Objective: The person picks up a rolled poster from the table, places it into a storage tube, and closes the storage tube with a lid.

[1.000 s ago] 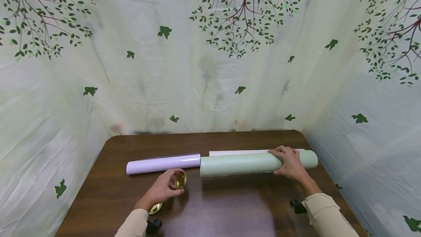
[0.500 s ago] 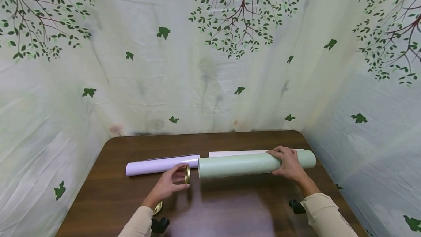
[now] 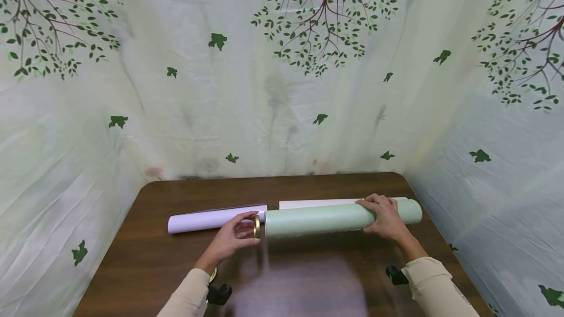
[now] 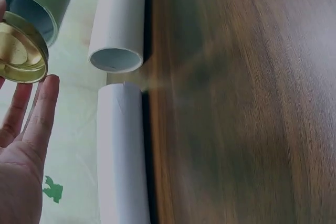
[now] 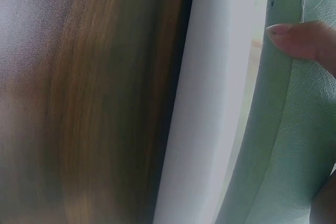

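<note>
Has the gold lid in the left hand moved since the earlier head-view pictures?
Yes. The gold lid has moved right and up the head view, judged against the purple roll, nearing the open end of the green tube.

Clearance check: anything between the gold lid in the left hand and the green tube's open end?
Nothing visible. In the head view only a narrow gap separates the gold lid from the open end of the green tube. The lilac roll lies behind that gap, not in it.

Room lies before the green tube (image 3: 317, 221); the white tube (image 3: 317, 204) blocks behind.
</note>
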The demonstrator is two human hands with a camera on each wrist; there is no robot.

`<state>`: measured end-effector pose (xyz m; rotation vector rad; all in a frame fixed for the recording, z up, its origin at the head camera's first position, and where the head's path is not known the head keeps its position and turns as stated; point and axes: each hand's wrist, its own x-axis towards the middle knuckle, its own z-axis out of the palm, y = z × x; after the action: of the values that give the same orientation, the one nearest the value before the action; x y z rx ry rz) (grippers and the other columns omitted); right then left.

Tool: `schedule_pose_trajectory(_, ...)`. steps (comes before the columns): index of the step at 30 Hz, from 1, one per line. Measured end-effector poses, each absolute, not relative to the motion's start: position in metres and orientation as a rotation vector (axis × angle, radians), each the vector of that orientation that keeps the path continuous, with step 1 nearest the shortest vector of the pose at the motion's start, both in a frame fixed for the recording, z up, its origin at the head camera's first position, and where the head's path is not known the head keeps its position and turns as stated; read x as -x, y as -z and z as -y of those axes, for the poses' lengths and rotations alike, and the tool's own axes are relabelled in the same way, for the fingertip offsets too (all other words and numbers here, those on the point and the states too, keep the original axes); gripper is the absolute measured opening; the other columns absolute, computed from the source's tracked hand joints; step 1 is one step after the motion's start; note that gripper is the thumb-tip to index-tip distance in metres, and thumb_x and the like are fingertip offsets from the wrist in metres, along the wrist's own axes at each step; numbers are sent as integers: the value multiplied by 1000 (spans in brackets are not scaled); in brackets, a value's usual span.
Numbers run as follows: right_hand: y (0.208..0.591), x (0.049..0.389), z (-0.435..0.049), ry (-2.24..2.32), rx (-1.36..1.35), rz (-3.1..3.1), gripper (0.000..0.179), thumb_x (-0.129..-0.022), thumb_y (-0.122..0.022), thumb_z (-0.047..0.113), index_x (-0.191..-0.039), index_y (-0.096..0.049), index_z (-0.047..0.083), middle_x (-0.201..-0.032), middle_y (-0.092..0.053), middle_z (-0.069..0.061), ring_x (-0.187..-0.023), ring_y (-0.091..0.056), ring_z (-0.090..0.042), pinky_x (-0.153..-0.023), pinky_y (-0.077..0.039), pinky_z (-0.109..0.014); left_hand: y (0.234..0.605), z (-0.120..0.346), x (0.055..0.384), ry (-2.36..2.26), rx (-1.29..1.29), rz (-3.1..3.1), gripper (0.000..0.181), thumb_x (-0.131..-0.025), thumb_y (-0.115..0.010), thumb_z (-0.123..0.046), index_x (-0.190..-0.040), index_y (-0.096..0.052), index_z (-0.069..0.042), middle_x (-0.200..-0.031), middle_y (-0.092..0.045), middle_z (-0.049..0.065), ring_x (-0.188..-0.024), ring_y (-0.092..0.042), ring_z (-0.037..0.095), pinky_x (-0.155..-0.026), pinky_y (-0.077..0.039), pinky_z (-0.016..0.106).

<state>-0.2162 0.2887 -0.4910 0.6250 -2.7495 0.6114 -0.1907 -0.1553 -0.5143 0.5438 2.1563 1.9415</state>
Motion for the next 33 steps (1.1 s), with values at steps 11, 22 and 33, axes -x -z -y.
schedule_pose_trajectory(11, 495, 216, -288, -616, -622, 2740, 72, -51, -94, 13, -118, -68, 9, -105, -58, -8, -102, -51, -36, -87, -27, -60, 512, 146, 193, -1996, -537, -2099, 75, -75, -79, 1, -140, -41, 7, -129, -46, 30, -119, -52, 42, -98, -44, 43)
schedule_pose_trajectory(22, 497, 215, -285, -641, -604, 2725, 72, -51, -94, 12, -119, -68, 9, -106, -58, -8, -102, -52, -36, -88, -27, -59, 516, 143, 196, -2068, -568, -2074, 77, -73, -79, 5, -140, -41, 8, -130, -46, 30, -119, -51, 43, -96, -47, 39)
schedule_pose_trajectory(33, 496, 217, -288, -609, -612, 2738, 72, -51, -94, 14, -118, -68, 10, -107, -59, -8, -102, -52, -36, -89, -28, -60, 517, 138, 200, -2050, -615, -2047, 77, -75, -78, 5, -142, -39, 8, -133, -44, 29, -121, -51, 41, -95, -47, 35)
